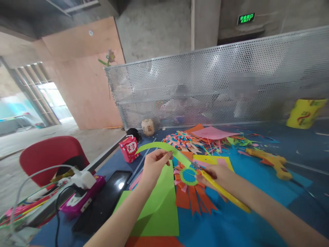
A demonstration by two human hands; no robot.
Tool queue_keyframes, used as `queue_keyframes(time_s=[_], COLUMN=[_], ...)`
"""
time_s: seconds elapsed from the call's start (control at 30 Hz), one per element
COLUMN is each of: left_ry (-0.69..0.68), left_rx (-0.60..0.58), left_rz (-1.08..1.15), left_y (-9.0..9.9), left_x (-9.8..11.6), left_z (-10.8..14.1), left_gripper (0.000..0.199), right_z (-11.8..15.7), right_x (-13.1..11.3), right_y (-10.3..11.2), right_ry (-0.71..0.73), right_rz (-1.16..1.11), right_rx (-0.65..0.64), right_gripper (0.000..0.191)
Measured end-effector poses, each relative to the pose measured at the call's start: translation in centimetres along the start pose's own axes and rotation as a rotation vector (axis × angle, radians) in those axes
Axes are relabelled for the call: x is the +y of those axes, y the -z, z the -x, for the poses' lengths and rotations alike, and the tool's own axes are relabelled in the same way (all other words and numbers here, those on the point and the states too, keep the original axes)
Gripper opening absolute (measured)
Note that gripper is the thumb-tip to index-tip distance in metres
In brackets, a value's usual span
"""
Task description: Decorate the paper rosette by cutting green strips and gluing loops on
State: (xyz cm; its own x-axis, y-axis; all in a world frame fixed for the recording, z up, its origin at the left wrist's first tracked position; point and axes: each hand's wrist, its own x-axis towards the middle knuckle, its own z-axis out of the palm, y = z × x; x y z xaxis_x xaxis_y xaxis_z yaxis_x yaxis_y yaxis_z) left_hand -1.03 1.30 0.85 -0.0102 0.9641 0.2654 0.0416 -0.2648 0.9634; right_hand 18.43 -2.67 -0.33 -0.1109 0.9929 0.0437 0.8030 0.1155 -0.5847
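Note:
My left hand pinches a curved strip of light green paper that arches out to its left. In my right hand is a pair of scissors with yellow handles, the blades lying at the strip's right end. Just below the blades is a paper rosette with a scalloped green ring, a blue middle and orange ribbon tails. Under my left wrist lies a green paper sheet. Blue paper spreads beneath the right forearm.
A yellow glue gun with a cord lies at right. Behind my hands are finished-looking rosettes, paper scraps and a pink sheet. At left are a drink carton, a black phone and a charger. A perforated metal screen borders the table.

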Motion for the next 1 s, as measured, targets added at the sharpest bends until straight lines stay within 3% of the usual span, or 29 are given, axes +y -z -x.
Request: queue_keyframes(time_s=[0.3,0.43,0.8,1.0], left_ry=[0.007,0.013,0.071,0.091], left_rx=[-0.019,-0.018,-0.013,-0.089], left_rz=[0.020,0.007,0.140,0.151], left_y=[0.10,-0.24,-0.26,-0.39], left_x=[0.03,0.24,-0.01,0.38], left_z=[0.00,0.24,0.19,0.50], left_gripper=[0.016,0.016,0.019,0.023], right_z=[-0.03,-0.12,-0.07,-0.07], right_x=[-0.06,0.05,-0.47,-0.08], right_y=[-0.07,-0.19,0.22,-0.14], right_ry=[0.036,0.085,0.013,0.047], right_rz=[0.019,0.063,0.062,0.060], right_rx=[-0.042,0.011,-0.009,-0.016], right_gripper=[0.036,0.037,0.042,0.038])
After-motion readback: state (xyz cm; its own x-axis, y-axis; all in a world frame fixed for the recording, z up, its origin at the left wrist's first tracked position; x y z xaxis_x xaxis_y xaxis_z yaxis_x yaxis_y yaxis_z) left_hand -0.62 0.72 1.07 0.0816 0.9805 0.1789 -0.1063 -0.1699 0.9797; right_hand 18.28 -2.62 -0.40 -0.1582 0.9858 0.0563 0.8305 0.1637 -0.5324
